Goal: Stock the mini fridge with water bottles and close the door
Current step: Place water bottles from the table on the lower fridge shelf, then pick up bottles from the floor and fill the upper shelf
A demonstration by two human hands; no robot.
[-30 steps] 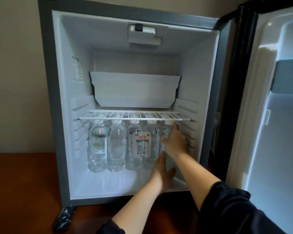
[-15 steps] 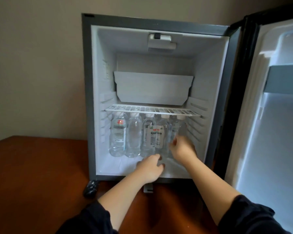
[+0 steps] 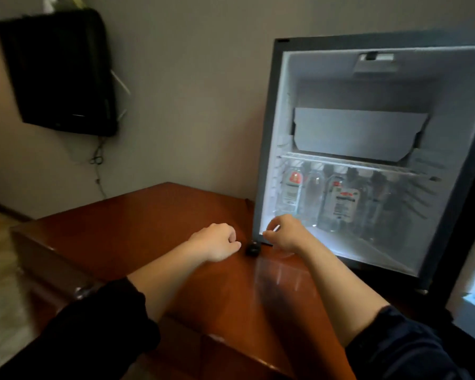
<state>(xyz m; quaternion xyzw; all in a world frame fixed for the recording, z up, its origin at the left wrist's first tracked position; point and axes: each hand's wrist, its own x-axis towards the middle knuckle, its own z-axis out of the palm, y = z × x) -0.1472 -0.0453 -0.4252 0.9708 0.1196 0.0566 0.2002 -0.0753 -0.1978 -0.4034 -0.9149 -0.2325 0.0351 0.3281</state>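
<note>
Water bottles [image 3: 340,204] stand inside open mini fridge [image 3: 268,138]

1. There is a single view, worn on the person's head. It looks forward and down over the table [image 3: 137,215] towards the wall.
2. The mini fridge [image 3: 269,138] fills the right half of the frame, is cut off by the right edge, and shows its open interior.
3. The camera is near. The left forearm [image 3: 170,272] and right forearm [image 3: 332,283] run from the lower edge to mid-frame, by the fridge's lower left corner.
4. The wide lens also takes in a dark wall screen [image 3: 61,72] at the upper left. The picture is blurred.
</note>
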